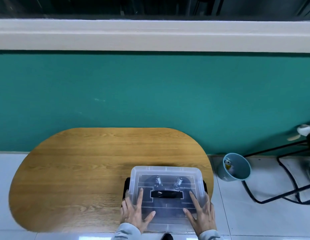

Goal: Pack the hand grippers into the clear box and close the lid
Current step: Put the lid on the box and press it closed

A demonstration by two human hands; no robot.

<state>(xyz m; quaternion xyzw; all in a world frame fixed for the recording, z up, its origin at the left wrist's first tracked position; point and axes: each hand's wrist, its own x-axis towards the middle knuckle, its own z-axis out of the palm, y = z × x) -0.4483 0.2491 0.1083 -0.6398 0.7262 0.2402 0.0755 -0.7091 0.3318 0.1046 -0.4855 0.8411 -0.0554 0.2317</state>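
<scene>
Oval wooden table [81,170] against a teal wall [150,92], white tiled floor [254,213], one clear box [165,172] lidded, two hand grippers [168,183] just beyond the fingertips, left hand [135,212] and right hand [201,212] fingers spread flat on the lid [168,213], one blue bin [235,168] right

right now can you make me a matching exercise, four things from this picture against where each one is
Things:
1. hand grippers
2. left hand
3. black latch
4. blue bin

Places:
A. on the floor, right of the table
B. inside the clear box, under its lid
C. flat on the lid's near left part
D. on the box's left end

Pairs: 1-B, 2-C, 3-D, 4-A
</scene>
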